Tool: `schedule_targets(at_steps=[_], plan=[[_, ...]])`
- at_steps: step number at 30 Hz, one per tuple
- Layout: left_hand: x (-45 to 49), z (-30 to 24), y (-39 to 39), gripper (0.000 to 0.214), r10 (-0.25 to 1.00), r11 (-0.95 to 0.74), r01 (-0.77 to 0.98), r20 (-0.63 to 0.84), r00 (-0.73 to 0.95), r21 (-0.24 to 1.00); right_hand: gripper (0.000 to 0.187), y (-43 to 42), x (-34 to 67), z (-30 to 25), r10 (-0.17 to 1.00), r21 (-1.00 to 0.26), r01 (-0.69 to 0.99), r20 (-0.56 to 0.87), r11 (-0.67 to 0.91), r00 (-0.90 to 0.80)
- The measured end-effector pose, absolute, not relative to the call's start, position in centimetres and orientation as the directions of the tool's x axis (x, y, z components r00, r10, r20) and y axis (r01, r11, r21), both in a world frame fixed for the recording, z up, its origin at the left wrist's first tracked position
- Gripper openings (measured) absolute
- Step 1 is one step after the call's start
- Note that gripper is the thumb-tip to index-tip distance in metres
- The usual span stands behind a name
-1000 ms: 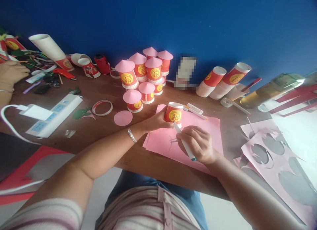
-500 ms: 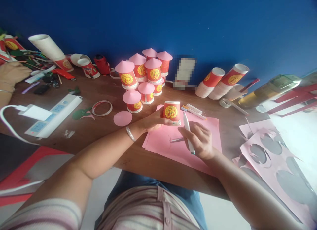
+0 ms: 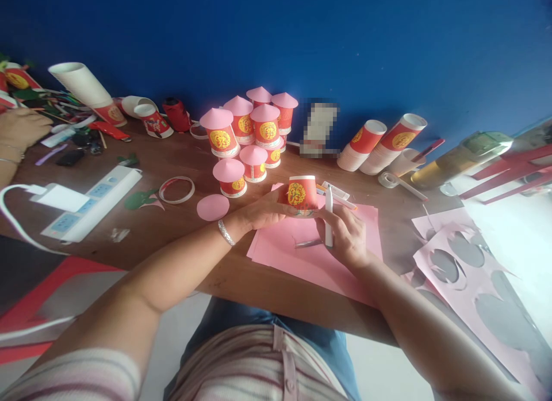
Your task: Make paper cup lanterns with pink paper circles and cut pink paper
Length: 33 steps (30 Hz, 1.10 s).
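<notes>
My left hand (image 3: 269, 210) is closed on the side of a red paper cup (image 3: 308, 191) with a yellow round emblem. The cup is held above a stack of pink paper (image 3: 280, 245). In my right hand (image 3: 347, 234) a white marker pen (image 3: 329, 220) stands nearly upright, gripped between thumb and fingers. The fingertips of that hand reach the cup's lower right edge. Behind the cup lie orange and white pens (image 3: 340, 197). A thin grey tool (image 3: 308, 243) rests on the paper. Left of my hands is a pink paper disc (image 3: 213, 207).
Several red cups with pink cone roofs (image 3: 253, 155) stand stacked behind. Leaning cup stacks (image 3: 399, 145) and a tape roll (image 3: 388, 179) are at right, near cut pink sheets (image 3: 457, 263). A power strip (image 3: 92, 202) lies left; another person's hand (image 3: 23, 128) is far left.
The cup has turned and shifted slightly right. My right hand has moved its fingers up to the cup, and the marker pen now stands more upright.
</notes>
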<state>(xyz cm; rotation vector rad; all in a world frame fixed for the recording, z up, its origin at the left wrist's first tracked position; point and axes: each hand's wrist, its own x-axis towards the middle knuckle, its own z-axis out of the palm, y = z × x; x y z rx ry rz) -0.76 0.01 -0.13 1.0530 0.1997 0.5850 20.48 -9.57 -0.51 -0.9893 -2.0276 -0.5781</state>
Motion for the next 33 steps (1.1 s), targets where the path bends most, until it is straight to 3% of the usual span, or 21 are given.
schedule_targets(at_steps=[4,12,27,33], plan=[[-0.8,0.3,-0.3,0.05,0.529,0.354,-0.337,0.11,0.841,0.872,0.048,-9.7,20.7,-0.7,0.424,0.094,0.773,0.791,0.627,-0.441],[-0.7,-0.3,-0.3,0.041,0.517,0.261,-0.237,0.072,0.853,0.936,0.05,-9.9,20.5,-0.7,0.443,0.126,0.763,0.75,0.634,-0.492],[-0.6,0.5,-0.4,0.045,0.571,0.257,-0.322,0.125,0.811,0.911,0.045,-9.5,20.3,-0.6,0.434,0.073,0.78,0.797,0.622,-0.42],[-0.4,-0.4,-0.2,0.037,0.551,0.207,-0.305,0.147,0.821,0.93,0.05,-9.8,20.3,-0.6,0.437,0.119,0.755,0.753,0.645,-0.492]])
